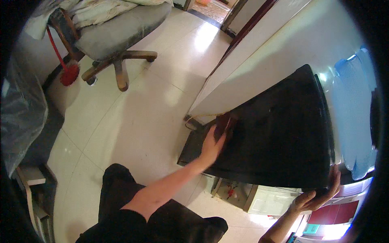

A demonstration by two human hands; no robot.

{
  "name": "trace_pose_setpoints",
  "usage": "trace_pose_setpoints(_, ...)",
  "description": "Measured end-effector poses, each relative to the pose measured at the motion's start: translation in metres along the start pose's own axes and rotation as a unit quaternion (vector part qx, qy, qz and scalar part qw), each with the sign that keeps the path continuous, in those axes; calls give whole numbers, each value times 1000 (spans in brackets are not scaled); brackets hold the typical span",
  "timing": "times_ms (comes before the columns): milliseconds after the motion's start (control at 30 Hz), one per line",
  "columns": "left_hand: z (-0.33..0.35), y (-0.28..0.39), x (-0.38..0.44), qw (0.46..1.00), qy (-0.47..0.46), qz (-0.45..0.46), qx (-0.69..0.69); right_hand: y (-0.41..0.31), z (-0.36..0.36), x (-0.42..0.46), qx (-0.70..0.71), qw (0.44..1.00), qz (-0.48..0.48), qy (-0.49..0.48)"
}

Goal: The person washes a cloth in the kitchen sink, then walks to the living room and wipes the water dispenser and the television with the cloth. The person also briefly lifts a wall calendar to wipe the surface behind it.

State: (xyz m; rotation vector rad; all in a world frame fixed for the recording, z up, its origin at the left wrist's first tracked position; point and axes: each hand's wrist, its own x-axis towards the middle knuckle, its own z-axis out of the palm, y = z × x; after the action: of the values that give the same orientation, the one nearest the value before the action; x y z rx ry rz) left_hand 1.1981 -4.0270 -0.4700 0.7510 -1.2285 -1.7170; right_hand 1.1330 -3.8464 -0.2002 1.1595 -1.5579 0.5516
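Observation:
A tall black cabinet (273,130), apparently a water dispenser, stands before me with a blue translucent water bottle (352,115) at its top end. My left hand (211,148) reaches to its lower side and holds a dark reddish-brown item (223,124), blurred and perhaps a cloth, against it. My right hand (317,194) grips the near upper corner of the cabinet, thumb on one side and fingers on the other. Part of the right fingers is hidden by the edge.
A grey office chair (121,33) bears cloth. A red brush (70,74) hangs beside it. A yellowish cord (200,116) runs by the cabinet's base along the wall (243,79). A white cabinet (270,200) stands behind the right arm. Grey plastic sheeting (24,112) hangs at left.

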Motion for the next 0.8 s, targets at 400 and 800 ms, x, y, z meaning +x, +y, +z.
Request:
trace_pose_setpoints(400, 30, 107, 84, 950, -71, 300, 55, 6, 7, -3, 53, 998, -8, 13)
trace_pose_setpoints(800, 14, 152, 60, 924, -141, 352, -43, 6, 7, -2, 43, 998, -39, 12)
